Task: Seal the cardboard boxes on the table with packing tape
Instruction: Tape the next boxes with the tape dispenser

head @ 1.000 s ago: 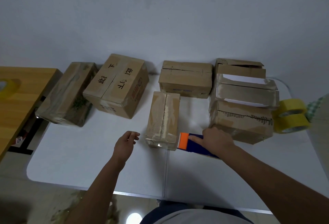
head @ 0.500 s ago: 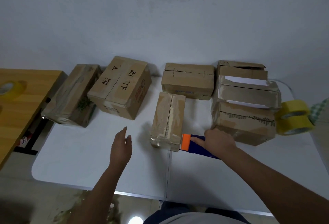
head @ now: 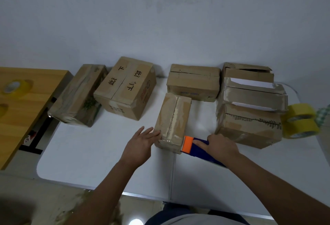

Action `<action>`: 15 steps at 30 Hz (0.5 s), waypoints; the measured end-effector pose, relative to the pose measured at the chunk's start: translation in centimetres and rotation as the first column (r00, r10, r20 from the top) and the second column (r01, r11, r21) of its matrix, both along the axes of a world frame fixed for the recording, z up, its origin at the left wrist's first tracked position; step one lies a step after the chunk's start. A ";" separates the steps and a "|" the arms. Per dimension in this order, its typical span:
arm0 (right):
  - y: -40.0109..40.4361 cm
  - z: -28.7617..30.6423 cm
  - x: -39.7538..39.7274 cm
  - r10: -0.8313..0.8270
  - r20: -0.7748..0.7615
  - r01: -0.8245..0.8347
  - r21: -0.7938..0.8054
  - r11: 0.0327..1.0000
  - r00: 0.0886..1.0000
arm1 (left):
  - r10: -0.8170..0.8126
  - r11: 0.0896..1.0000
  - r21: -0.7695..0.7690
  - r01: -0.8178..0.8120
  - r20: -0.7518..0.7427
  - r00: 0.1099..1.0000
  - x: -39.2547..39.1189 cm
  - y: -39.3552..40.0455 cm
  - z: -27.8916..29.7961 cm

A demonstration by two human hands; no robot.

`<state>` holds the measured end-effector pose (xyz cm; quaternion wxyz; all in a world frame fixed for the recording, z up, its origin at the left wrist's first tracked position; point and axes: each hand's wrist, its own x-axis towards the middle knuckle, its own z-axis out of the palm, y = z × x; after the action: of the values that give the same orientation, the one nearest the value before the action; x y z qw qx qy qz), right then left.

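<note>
nearest the camera, two bare forearms reach over the white table (head: 100, 155); the left hand (head: 137, 146) has its fingers straight and spread, the fingertips (head: 157, 133) touching the near left corner of the small box (head: 172, 120); the right hand (head: 220, 147) grips the blue tape dispenser (head: 200, 148) with a forefinger laid along its top, and the dispenser's orange end (head: 188, 144) meets the near right corner of that box (a shiny strip of tape already runs along its top seam); just beyond the right hand stands a stack of boxes (head: 250, 103), the middle one showing white inside; at the table's right edge two yellow tape rolls (head: 300, 121) sit one on the other; along the wall lie a flat box (head: 193, 81), a lettered box (head: 125, 87) and a long worn box (head: 78, 96); far left, another tape roll (head: 17, 87) lies on a wooden table (head: 26, 110).
</note>
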<state>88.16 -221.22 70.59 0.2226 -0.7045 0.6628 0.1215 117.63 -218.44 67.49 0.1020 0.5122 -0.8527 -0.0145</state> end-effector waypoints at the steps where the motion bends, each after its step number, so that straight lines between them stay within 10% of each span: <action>1: 0.1 -0.2 -0.1 -0.008 0.002 0.008 -0.003 1.000 1.000 | -0.015 1.000 -0.010 0.015 -0.003 1.000 -0.5 -0.5 0.4; 8: 0.4 -0.9 -1.5 -0.058 0.044 0.057 0.024 0.998 0.997 | -0.184 0.929 0.321 0.184 -0.032 0.982 -8.3 -4.6 1.5; 15: 1.3 0.0 -3.2 -0.052 0.102 0.051 0.013 0.999 0.993 | -0.159 0.957 0.263 0.125 0.114 0.981 -7.2 -5.1 -2.0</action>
<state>84.96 -219.89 70.60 0.2629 -0.6915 0.6678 0.0828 110.47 -223.53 65.45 -0.0232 0.4583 -0.8832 -0.0966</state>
